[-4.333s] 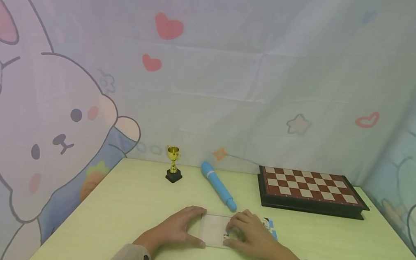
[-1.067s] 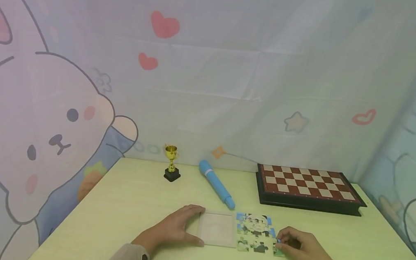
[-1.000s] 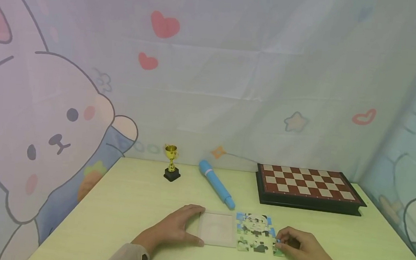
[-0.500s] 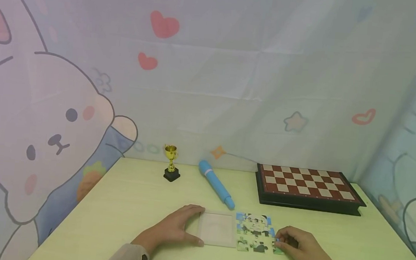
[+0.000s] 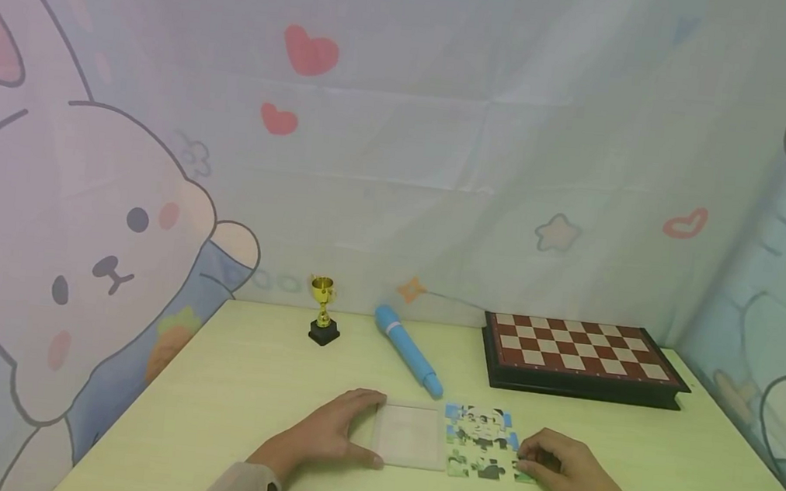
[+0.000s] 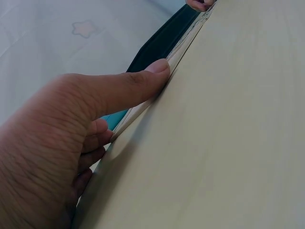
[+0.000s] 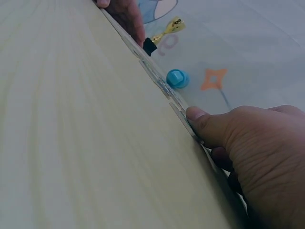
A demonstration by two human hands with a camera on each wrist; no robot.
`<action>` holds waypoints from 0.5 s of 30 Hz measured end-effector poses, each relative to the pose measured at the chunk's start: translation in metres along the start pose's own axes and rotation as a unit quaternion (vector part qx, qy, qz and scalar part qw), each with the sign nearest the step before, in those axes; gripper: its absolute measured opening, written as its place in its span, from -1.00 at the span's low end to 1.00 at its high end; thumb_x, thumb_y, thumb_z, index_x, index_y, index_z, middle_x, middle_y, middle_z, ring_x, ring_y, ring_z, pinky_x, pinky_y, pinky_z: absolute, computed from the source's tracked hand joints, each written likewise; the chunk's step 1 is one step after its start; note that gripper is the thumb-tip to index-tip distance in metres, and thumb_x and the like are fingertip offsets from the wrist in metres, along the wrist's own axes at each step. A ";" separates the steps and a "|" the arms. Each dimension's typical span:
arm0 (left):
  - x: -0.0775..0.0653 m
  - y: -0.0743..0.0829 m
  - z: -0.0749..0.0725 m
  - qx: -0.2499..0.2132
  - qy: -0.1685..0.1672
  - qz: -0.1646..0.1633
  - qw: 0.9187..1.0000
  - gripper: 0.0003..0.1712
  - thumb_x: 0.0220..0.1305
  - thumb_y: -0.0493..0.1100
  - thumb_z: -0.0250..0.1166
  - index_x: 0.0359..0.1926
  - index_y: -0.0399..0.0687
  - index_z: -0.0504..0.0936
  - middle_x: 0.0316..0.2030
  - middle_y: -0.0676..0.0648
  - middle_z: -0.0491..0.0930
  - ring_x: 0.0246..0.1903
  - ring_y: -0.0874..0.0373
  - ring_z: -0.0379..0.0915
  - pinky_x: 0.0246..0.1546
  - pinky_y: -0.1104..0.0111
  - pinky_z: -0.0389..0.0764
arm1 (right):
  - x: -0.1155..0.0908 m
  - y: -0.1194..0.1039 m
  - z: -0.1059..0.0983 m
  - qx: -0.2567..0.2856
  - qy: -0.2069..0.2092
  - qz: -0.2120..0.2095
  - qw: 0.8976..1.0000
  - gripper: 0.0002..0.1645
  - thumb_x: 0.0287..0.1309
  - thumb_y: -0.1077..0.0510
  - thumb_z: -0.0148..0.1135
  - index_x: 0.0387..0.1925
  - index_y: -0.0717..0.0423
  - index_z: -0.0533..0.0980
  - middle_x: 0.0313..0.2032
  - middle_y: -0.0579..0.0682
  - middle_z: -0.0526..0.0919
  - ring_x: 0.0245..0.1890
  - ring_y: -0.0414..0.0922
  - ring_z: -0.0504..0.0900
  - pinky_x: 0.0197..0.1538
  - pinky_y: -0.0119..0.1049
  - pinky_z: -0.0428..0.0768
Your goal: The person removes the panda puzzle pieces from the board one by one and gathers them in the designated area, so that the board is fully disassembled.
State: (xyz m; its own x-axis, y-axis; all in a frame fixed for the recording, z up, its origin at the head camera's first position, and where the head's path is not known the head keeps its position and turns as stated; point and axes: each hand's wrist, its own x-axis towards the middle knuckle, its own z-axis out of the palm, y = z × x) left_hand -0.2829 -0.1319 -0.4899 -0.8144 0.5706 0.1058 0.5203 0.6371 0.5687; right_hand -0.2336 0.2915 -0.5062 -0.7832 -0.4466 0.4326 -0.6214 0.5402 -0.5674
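Observation:
My left hand holds the pale square puzzle tray by its left side, thumb at the near corner and index finger at the far one. The tray's bare recessed bottom shows. Right of it lie panda jigsaw pieces, the upper ones joined, several lower ones apart. At their lower right, my right hand pinches a green corner jigsaw piece between thumb and fingers, partly hiding it. In the right wrist view, this piece lies close along the tabletop under the thumb.
Behind the tray lies a thick blue pen. A small gold trophy stands at the back left. A chessboard box occupies the back right. A printed cloth hangs behind the table.
Over four seconds ago my right hand was on pieces over the tray; now it is farther right and the pieces lie beside the tray. In the last second both hands stay almost still.

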 end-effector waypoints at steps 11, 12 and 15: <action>0.004 -0.003 0.002 0.003 0.001 0.029 1.000 0.15 0.01 0.44 0.44 0.49 -0.02 0.29 0.47 0.02 0.23 0.46 -0.01 0.12 0.45 -0.02 0.20 | 0.002 -0.008 -0.003 -0.006 0.033 0.033 0.999 -0.96 0.37 0.10 0.26 -0.21 -0.13 0.62 -0.40 -0.32 0.55 -0.50 -0.33 0.45 -0.49 -0.45 0.49; 0.004 -0.004 0.002 0.001 0.003 0.031 1.000 0.13 0.03 0.43 0.43 0.49 -0.03 0.29 0.47 0.01 0.23 0.46 -0.02 0.12 0.45 -0.03 0.20 | 0.003 -0.008 -0.003 -0.009 0.038 0.027 0.999 -0.95 0.37 0.12 0.27 -0.21 -0.12 0.62 -0.40 -0.32 0.56 -0.50 -0.33 0.45 -0.49 -0.46 0.50; 0.003 -0.006 0.003 -0.008 0.014 0.034 0.999 0.10 0.09 0.41 0.40 0.50 -0.05 0.28 0.47 -0.03 0.22 0.45 -0.05 0.13 0.43 -0.07 0.22 | 0.007 -0.008 -0.004 -0.035 0.052 0.010 0.998 -0.91 0.39 0.16 0.24 -0.18 -0.09 0.63 -0.31 -0.32 0.61 -0.42 -0.33 0.49 -0.43 -0.43 0.55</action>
State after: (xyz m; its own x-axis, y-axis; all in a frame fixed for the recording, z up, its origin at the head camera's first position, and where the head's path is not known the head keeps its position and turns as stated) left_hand -0.2872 -0.1327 -0.4950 -0.7843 0.5975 0.1671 0.5706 0.5889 0.5724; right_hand -0.2343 0.2866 -0.4957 -0.7905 -0.3618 0.4941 -0.6035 0.5977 -0.5278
